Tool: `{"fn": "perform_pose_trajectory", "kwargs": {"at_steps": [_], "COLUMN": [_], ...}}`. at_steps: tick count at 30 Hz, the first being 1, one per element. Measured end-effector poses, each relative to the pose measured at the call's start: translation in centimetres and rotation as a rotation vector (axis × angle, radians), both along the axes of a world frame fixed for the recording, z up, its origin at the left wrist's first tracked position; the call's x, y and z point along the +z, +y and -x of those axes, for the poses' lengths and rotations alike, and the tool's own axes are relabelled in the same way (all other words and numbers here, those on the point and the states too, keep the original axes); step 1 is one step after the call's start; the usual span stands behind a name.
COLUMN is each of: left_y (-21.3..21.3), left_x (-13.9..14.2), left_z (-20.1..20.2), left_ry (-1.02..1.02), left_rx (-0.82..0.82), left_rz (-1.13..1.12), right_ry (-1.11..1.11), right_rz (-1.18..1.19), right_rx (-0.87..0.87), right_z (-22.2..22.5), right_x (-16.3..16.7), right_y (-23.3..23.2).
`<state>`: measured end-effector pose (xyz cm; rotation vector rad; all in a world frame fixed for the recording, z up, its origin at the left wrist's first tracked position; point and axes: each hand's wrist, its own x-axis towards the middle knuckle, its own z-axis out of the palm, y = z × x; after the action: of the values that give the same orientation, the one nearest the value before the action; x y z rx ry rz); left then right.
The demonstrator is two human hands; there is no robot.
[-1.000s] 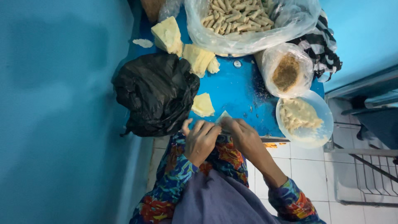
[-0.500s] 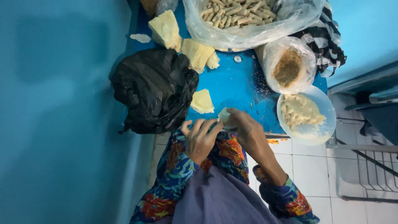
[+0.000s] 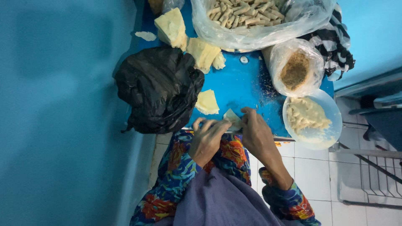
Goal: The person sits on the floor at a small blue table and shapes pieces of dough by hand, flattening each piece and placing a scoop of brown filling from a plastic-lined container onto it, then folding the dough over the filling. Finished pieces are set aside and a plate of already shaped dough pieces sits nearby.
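Left hand [image 3: 207,140] and right hand [image 3: 255,134] both pinch a pale wrapper [image 3: 231,118] at table [image 3: 243,86] edge; black bag [image 3: 159,90] just left, filling bowl [image 3: 312,119] right.

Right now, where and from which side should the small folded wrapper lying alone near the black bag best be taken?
Probably pinch the folded wrapper at its wide curved edge nearest the person, coming from the table's front edge. It lies flat and apart, the black bag blocks one side, and both hands are close to that edge.
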<state>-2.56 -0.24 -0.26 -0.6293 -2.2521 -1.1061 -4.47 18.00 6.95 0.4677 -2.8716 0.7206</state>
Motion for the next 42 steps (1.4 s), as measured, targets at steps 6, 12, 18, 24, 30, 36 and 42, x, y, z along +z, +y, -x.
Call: {"fn": "perform_pose_trajectory", "kwargs": {"at_steps": [6,12,18,24,30,36,42], "left_y": [0.0,0.1,0.1,0.1,-0.2,-0.3,-0.2], "left_x": [-0.1,-0.6,-1.5,-2.0,-2.3,-1.7,-0.4], "left_z": [0.2,0.4,0.6,1.0,1.2,1.9,2.9], "left_ry": [0.003,-0.022,-0.057,-0.067,-0.058,0.070,-0.031], "left_rx": [-0.019,-0.001,-0.036,-0.035,-0.028,0.052,0.058], "left_rz": [-0.022,-0.032,-0.034,-0.041,-0.002,0.123,0.101], "right_ry": [-0.164,-0.063,-0.117,-0.068,0.022,-0.141,-0.032], "right_rz": [0.124,0.198,0.198,0.135,0.106,0.119,0.005], "right_rx": [-0.007,0.061,0.041,0.053,0.233,0.167,0.274], "right_z": [-0.1,0.0,0.1,0.2,0.8,1.2,1.5], "right_x": [0.9,1.0,0.7,0.9,1.0,1.9,1.7], "right_y": [-0.3,-0.4,-0.6,-0.9,-1.7,-1.7,-1.2]}}
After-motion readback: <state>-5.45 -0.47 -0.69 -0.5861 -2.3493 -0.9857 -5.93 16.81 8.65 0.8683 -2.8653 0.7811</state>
